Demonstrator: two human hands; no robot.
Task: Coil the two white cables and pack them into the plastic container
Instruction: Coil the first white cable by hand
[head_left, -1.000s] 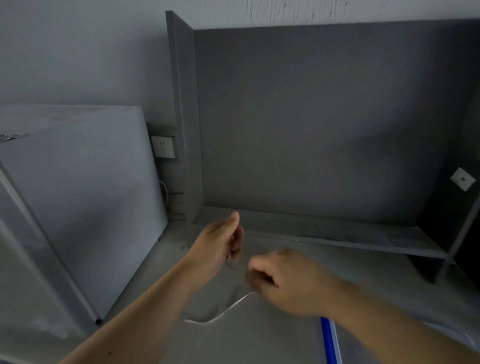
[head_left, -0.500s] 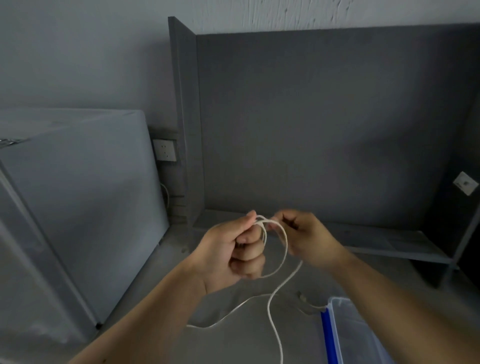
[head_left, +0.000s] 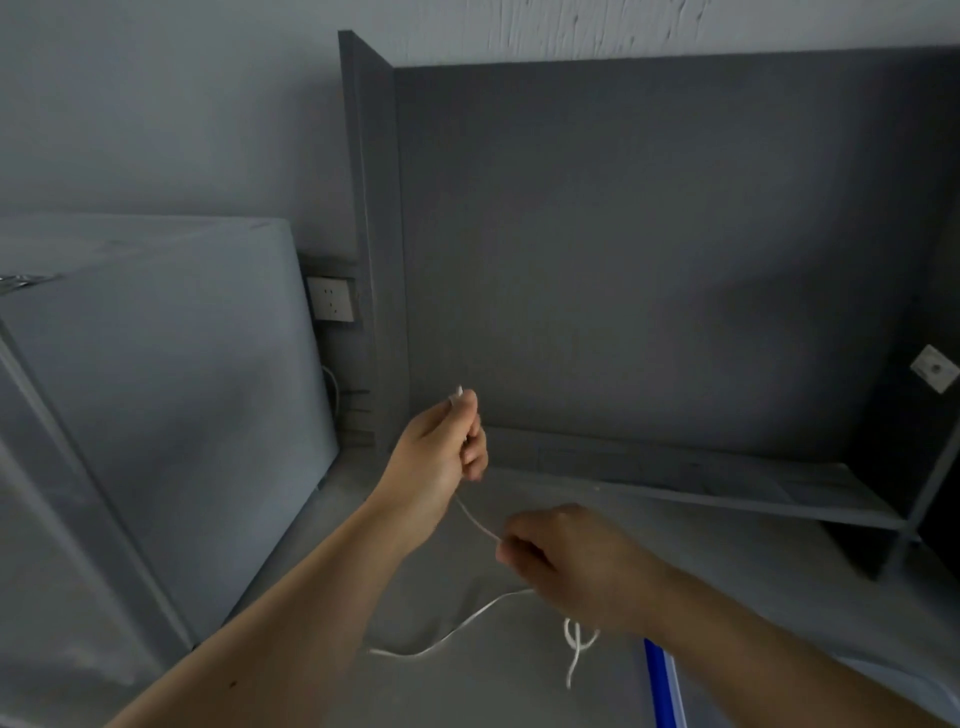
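Head view: the left hand (head_left: 441, 457) is raised, its grip pinched shut on the plug end of a white cable (head_left: 475, 519). The cable runs down and rightward into the closed grip of the right hand (head_left: 566, 561), then trails below that grip across the grey table (head_left: 519, 691), with a small loop. Right of the loop lies the blue-edged plastic container (head_left: 660, 686), contents unseen. Behind both grips stand a grey shelf (head_left: 727, 473), a wall socket (head_left: 332, 299) and a pale cabinet (head_left: 156, 389).
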